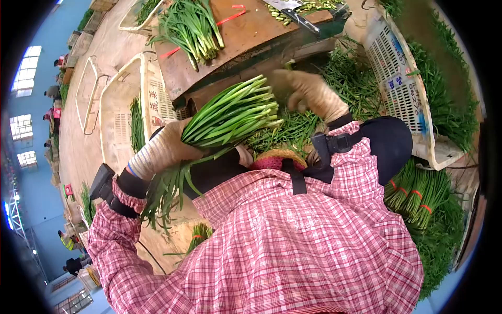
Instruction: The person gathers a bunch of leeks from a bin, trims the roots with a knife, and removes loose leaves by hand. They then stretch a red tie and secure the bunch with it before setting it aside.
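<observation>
Head view, looking down past a pink plaid shirt. The gloved left hand (168, 146) is closed around a chive bunch (232, 114), held crosswise in front of the body with its cut ends toward the right hand and its leaf tips trailing below the left wrist. The gloved right hand (308, 91) has its fingers curled just beyond those cut ends, over loose chives (355, 83); whether it grips anything cannot be told.

Beyond both hands is a wooden cutting board (246, 36) carrying a second bunch (193, 26), red bands (230, 18) and a knife (298, 18). Outside the left hand stands a white crate (121, 89) with red Chinese characters (154, 100) on its wall. Outside the right hand a tilted white crate (397, 78) bears a blue label (396, 82), too small to read. Tied bundles (418, 193) with red bands lie below the right elbow. A black strap (107, 188) sits on the left wrist.
</observation>
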Demonstrator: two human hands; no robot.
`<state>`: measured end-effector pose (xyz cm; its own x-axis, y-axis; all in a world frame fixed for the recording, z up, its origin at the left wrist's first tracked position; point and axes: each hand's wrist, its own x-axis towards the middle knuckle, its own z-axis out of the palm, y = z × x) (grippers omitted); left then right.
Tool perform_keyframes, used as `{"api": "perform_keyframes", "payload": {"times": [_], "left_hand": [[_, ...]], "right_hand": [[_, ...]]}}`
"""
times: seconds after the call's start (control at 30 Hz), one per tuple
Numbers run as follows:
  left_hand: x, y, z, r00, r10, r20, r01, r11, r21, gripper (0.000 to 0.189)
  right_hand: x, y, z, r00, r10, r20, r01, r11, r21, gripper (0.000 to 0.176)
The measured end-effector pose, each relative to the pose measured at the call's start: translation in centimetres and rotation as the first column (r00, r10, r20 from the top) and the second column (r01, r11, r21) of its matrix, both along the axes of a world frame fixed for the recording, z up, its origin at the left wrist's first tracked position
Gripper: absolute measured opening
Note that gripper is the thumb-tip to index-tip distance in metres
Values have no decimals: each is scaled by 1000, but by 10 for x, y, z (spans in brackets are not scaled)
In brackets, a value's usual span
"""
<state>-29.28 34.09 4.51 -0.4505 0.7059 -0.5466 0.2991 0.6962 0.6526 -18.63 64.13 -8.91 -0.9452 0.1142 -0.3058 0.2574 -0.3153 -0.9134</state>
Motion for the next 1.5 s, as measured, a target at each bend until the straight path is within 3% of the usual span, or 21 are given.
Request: {"api": "perform_keyframes", "payload": {"times": [0.1,0.17,0.2,0.3,0.43,0.5,0.57,0.63,0.7,0.83,0.97,1.03,1.1,1.13,1.17,1.2,1.23,1.3,1.37,1.43,1.5], "left_hand": [[-2,1,-2,1000,9,-20,-10,999,-40,45],[-3,-3,-5,999,-12,-42,11,1000,-23,46],[-3,-5,-6,999,-4,-38,3,1000,-25,46],[-6,-5,-13,963,154,222,-160,987,8,44],[-5,8,-15,960,135,245,-134,991,-19,41],[-5,7,-15,981,92,173,-82,995,-63,41],[-7,5,-9,997,12,77,-6,996,-85,42],[-5,-4,-8,983,113,142,-108,993,-42,48],[-5,-9,-8,995,76,64,-73,996,-48,49],[0,4,-2,1000,9,-25,-11,998,-70,49],[4,1,-3,997,-42,-68,40,999,-23,52],[3,-2,0,987,-97,-127,96,995,-14,53],[7,-5,6,983,-54,-176,56,998,8,61],[5,-9,7,982,-64,-176,62,998,-14,67],[5,-13,8,983,-62,-175,60,998,-17,67],[5,-15,7,977,-52,-205,53,999,2,67],[6,-16,6,973,-42,-229,48,999,21,67],[4,-12,5,963,-93,-254,88,996,-31,69],[5,-11,0,956,-100,-275,101,995,-13,69],[7,-11,-6,958,-101,-270,119,992,52,67],[11,-10,-1,958,-91,-272,94,996,-1,66]], "right_hand": [[1,-12,3,975,220,23,-220,975,-4,27],[-1,8,-12,992,-124,0,124,992,-21,20],[1,12,-12,953,-302,15,288,924,253,17],[3,-10,12,871,-17,-491,311,793,524,27],[-3,-75,68,804,534,-263,157,235,959,29],[-9,-73,47,715,512,-476,306,383,872,20],[6,-65,43,876,84,-476,124,913,389,10],[12,-32,39,929,-224,-296,320,888,331,13],[9,-3,8,938,-218,-270,338,753,564,19],[4,-35,25,997,75,-10,-70,963,262,26],[6,-31,3,996,-55,-70,61,995,77,26],[12,-15,-1,985,-149,-83,163,964,208,24],[14,24,-24,943,-286,-167,320,655,684,21],[11,51,-48,908,-410,-82,97,16,995,15],[17,49,-13,853,-493,175,-246,-83,966,15],[19,47,-15,922,-388,-1,-42,-102,994,22],[22,46,-18,943,-280,-180,159,-98,982,30],[1,27,-17,929,29,-369,330,386,862,42],[-6,-18,30,968,80,-238,11,933,359,40],[-11,-35,26,942,234,-240,-186,961,206,34],[-15,-26,6,954,254,-161,-186,919,349,27]]}}
